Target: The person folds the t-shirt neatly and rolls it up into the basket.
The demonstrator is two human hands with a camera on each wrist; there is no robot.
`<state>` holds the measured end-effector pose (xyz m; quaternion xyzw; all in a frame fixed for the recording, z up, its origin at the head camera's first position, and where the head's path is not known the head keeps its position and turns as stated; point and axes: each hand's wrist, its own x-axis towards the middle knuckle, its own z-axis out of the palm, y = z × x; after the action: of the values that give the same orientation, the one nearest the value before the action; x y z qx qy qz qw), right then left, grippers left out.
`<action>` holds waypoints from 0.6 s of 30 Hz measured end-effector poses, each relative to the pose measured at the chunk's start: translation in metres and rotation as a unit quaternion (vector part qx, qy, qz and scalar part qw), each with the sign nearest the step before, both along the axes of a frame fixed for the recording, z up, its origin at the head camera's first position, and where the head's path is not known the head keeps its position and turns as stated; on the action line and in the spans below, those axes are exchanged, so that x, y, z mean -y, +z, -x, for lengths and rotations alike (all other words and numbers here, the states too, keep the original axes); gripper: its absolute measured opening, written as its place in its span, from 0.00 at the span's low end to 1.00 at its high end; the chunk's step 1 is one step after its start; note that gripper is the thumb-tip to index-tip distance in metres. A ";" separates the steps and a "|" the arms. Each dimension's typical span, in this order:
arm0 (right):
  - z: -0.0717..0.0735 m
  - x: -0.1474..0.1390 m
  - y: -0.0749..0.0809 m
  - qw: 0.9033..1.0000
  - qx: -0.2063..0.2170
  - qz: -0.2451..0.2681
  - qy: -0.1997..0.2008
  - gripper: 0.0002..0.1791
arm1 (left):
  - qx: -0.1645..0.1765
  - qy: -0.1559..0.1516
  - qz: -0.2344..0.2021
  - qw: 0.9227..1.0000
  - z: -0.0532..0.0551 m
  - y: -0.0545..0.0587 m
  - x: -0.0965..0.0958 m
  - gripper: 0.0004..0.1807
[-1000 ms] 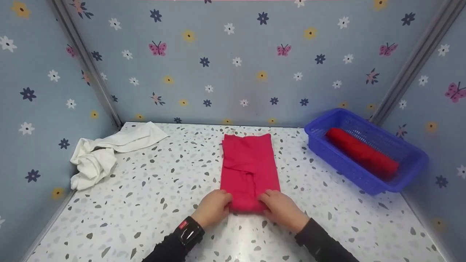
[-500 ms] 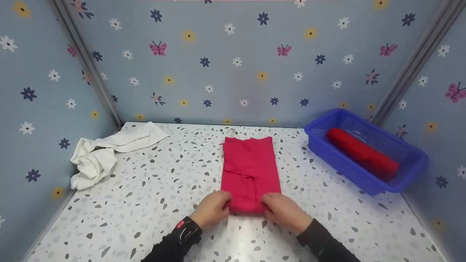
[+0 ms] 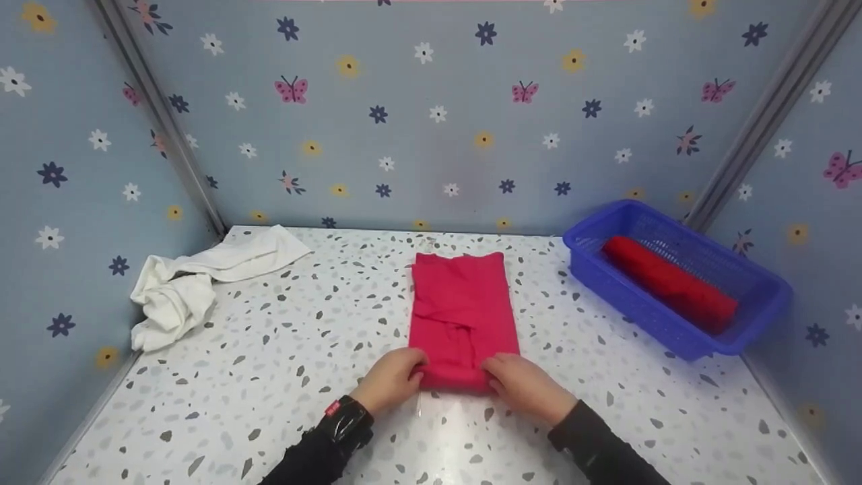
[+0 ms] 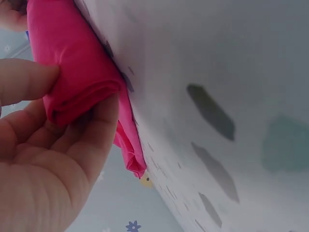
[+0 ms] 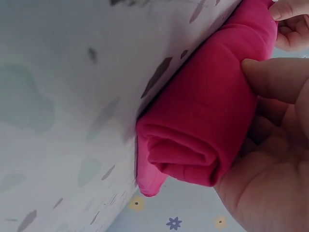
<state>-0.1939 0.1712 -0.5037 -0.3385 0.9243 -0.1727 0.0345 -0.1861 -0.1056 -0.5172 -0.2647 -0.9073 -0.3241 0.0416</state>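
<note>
A pink folded cloth (image 3: 465, 289), whose exact kind I cannot tell, lies flat as a long rectangle on the speckled table, its near end turned up into a thick roll. My left hand (image 3: 390, 380) grips the roll's left end. In the left wrist view, the thumb (image 4: 31, 79) presses one side and fingers curl round the other. At the right end, my right hand (image 3: 528, 387) holds the same roll. Layers spiral inside the rolled end (image 5: 181, 154) in the right wrist view, where the thumb (image 5: 277, 79) presses on top and the fingers are partly hidden.
A blue plastic basket (image 3: 646, 320) stands at the back right with a red rolled cloth (image 3: 673, 283) in it. Crumpled white cloth (image 3: 175, 303) lies along the left wall. Flower-patterned panels (image 3: 431, 121) enclose the table on the back and sides.
The cloth's far edge has slid slightly toward me. At the near end the roll looks a little thicker and stands more clearly. Both hands stay on it with small shifts.
</note>
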 end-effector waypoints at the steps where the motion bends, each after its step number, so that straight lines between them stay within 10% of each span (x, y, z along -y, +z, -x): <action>1: 0.001 0.000 0.000 1.000 0.002 0.000 -0.001 0.07 | 0.005 0.001 0.000 1.000 0.000 0.000 0.000 0.08; 18: 0.018 -0.002 -0.004 1.000 0.024 -0.001 0.001 0.09 | 0.053 0.030 -0.012 0.998 0.009 0.000 -0.005 0.06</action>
<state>-0.2123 0.1730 -0.5079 -0.3355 0.9229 -0.1801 0.0568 -0.1949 -0.1011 -0.5172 -0.2190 -0.9118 -0.3473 0.0063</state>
